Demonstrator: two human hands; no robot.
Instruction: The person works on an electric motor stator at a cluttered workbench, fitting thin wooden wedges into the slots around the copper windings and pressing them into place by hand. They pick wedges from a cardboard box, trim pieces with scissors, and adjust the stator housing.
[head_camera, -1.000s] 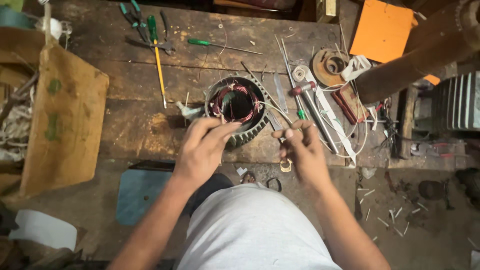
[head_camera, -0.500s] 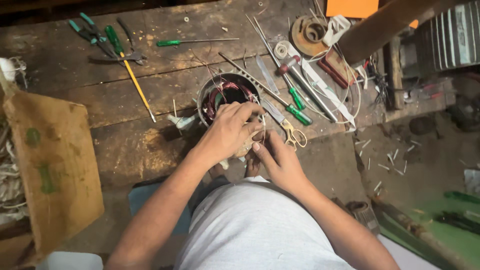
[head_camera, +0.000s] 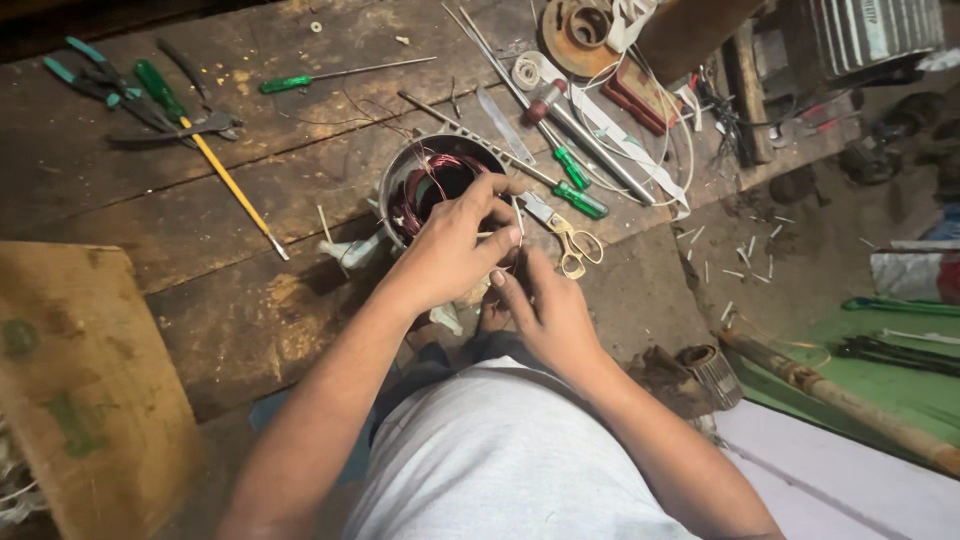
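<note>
Round grey metal motor stator w/ reddish copper windings (head_camera: 432, 185) sits at the worn wooden worktop (head_camera: 250, 300) edge, close for fine work. Left hand (head_camera: 455, 245) curls over its rim, fingers pinching wire; right hand (head_camera: 545, 310) pinches beside it. Yellow-handled scissors (head_camera: 570, 240) lie near.

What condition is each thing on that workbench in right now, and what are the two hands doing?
Left hand: resting on the stator rim, fingers curled.
Right hand: at the stator's near edge, fingertips pinched.
Motor stator: on the bench, open end up, copper windings exposed.
Scissors: lying flat, blades closed.
Green-handled screwdriver: lying loose, untouched.
Pliers: lying flat, untouched.
</note>
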